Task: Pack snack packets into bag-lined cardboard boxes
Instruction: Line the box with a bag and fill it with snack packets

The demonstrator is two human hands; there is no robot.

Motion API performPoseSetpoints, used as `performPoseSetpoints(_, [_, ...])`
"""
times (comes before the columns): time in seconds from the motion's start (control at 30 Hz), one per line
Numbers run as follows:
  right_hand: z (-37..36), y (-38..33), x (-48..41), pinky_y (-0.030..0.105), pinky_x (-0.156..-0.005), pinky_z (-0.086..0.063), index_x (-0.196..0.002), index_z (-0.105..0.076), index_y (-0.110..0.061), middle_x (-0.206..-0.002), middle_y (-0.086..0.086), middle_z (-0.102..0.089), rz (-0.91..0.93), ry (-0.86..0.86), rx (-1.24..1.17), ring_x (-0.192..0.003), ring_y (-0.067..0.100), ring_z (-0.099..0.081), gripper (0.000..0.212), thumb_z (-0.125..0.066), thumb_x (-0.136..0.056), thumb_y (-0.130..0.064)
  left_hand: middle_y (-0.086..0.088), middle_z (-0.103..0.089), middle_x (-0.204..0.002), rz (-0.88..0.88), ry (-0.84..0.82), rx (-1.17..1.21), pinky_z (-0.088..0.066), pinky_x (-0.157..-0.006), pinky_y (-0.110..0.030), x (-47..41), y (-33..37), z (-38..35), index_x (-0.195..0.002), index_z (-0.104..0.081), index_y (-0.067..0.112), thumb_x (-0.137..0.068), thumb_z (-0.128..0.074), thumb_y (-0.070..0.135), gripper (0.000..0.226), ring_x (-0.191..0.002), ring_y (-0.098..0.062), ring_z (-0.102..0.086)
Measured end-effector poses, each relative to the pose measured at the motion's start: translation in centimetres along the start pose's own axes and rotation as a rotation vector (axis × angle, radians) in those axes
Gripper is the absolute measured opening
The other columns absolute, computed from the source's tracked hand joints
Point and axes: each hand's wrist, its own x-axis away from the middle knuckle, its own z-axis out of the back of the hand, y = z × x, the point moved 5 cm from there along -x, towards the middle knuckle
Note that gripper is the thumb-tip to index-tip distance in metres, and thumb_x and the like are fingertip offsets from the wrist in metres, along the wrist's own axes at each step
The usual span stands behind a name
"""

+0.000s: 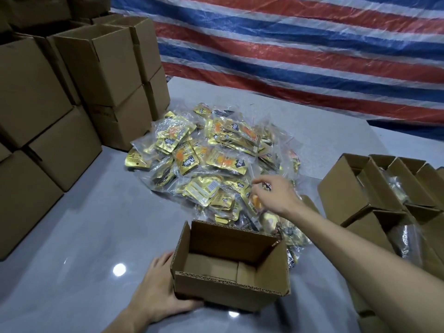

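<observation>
Filled boxes (346, 195) are waiting at the desk's right edge, left hand (157, 292) is gripping the empty box (230, 292), right hand (276, 195) is curling over the packets (216, 162), grip unclear.

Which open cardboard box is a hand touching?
The near box, directly in front: the left hand holds its left side. The open boxes on the right go untouched.
</observation>
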Motion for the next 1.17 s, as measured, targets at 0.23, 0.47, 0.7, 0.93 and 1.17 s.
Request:
performPoseSetpoints(0.23, [-2.0, 0.2, -2.3, 0.046, -0.065, -0.059, -0.120, -0.064, 0.006, -0.083, 0.020, -0.068, -0.165, 0.111, -0.102, -0.057, 0.021, -0.055, 0.029, -0.050, -0.101, -0.011, 0.039, -0.046, -0.115, 0.031, 0.010, -0.062, -0.048, -0.091, -0.030, 0.0, 0.0, 0.1, -0.111, -0.057, 0.049, -0.050, -0.075, 0.086, 0.073, -0.111, -0.005, -0.048])
performPoseSetpoints(0.47, [3.3, -0.3, -0.6, 0.036, -0.084, -0.058, -0.078, -0.075, -0.022, -0.081, -0.005, -0.070, -0.162, 0.420, -0.247, -0.087, 0.016, -0.066, 0.022, -0.071, -0.084, -0.001, 0.048, -0.036, -0.123, 0.025, 0.014, -0.086, -0.039, -0.090, -0.018, 0.2, 0.6, 0.4, -0.120, -0.045, 0.060, -0.050, -0.065, 0.094, 0.080, -0.111, 0.012, -0.035])
performPoseSetpoints(0.7, [6.8, -0.9, -1.2, 0.048, -0.086, -0.060, -0.111, -0.063, 0.001, -0.098, 0.009, -0.066, -0.264, 0.471, -0.572, -0.087, 0.025, -0.069, 0.019, -0.053, -0.096, -0.004, 0.040, -0.042, -0.119, -0.010, -0.004, -0.109, -0.039, -0.097, -0.028, 0.1, 0.5, 0.1, -0.123, -0.051, 0.048, -0.053, -0.068, 0.091, 0.084, -0.114, -0.002, -0.043])
performPoseSetpoints(0.93, [8.9, -4.1, -0.8, 0.039, -0.077, -0.058, -0.111, -0.055, -0.008, -0.104, 0.009, -0.061, -0.353, 0.238, -1.328, -0.073, 0.021, -0.065, 0.015, -0.051, -0.097, -0.011, 0.029, -0.052, -0.125, -0.014, -0.010, -0.109, -0.037, -0.103, -0.032, 0.0, 0.3, -0.1, -0.123, -0.057, 0.045, -0.055, -0.065, 0.092, 0.083, -0.120, -0.004, -0.045])
performPoseSetpoints(1.17, [11.8, -7.3, 1.3, 0.022, -0.071, -0.053, -0.116, -0.068, 0.002, -0.087, 0.005, -0.068, -0.163, 0.161, -1.088, -0.052, 0.007, -0.056, 0.034, -0.072, -0.082, 0.004, 0.029, -0.050, -0.123, 0.001, -0.010, -0.128, -0.034, -0.101, -0.027, 0.0, 0.5, 0.0, -0.122, -0.053, 0.047, -0.056, -0.063, 0.093, 0.081, -0.119, -0.003, -0.043])
